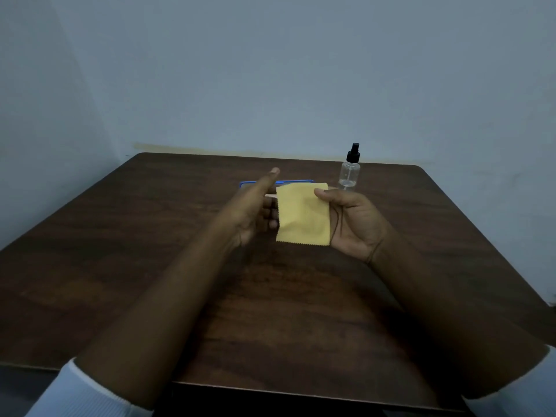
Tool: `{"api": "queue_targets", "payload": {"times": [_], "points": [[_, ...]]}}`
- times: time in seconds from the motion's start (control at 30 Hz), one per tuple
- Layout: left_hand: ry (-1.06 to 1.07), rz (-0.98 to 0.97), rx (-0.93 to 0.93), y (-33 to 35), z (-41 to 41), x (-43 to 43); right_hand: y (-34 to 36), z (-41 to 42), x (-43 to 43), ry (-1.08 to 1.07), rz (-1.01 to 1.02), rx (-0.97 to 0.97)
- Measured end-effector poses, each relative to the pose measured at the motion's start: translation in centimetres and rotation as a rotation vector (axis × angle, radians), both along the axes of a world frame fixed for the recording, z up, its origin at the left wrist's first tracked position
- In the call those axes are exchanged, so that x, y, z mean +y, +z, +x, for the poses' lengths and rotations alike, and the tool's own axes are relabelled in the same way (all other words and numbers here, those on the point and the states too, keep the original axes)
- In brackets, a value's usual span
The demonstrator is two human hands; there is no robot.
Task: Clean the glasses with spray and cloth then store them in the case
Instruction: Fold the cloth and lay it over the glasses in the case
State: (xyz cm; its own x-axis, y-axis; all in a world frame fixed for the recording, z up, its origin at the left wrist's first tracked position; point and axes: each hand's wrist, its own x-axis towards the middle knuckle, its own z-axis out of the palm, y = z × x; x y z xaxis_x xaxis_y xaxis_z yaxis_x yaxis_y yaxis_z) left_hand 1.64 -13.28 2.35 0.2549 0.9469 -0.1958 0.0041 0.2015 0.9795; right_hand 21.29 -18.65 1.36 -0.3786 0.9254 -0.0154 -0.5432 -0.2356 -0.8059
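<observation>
Yellow cloth [302, 215] centre frame, right hand [355, 224] thumb-pinching its top right corner | left hand [249, 212] curled at left edge, hold unclear | glasses unseen | judgement: spread cloth flat, wipe with light strokes.

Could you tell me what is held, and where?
Right hand pinches the yellow cloth by its upper right edge; left hand at the left edge, hold unclear.

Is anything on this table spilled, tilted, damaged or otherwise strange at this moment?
Nothing stands out. The clear spray bottle with a black nozzle stands upright on the dark wooden table, with no liquid visible around it. The right hand pinches the yellow cloth, which looks whole. A blue object behind is mostly hidden.
</observation>
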Motion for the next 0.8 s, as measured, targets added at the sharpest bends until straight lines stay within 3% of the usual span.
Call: {"api": "queue_targets", "payload": {"times": [0.23, 0.4, 0.63, 0.8], "points": [[-0.030, -0.066, 0.020, 0.0, -0.2, -0.1, 0.7, 0.0, 0.0, -0.169, -0.022, -0.031], [-0.059, 0.120, -0.142, -0.1, 0.2, -0.4, 0.6, 0.0, 0.2, -0.210, -0.001, -0.081], [-0.007, 0.215, -0.246, -0.1, -0.3, -0.1, 0.2, 0.1, 0.6, -0.235, 0.087, -0.128], [-0.006, 0.306, -0.220, 0.0, -0.6, 0.1, 0.1, 0.3, 1.1, -0.368, 0.225, -0.305]]}}
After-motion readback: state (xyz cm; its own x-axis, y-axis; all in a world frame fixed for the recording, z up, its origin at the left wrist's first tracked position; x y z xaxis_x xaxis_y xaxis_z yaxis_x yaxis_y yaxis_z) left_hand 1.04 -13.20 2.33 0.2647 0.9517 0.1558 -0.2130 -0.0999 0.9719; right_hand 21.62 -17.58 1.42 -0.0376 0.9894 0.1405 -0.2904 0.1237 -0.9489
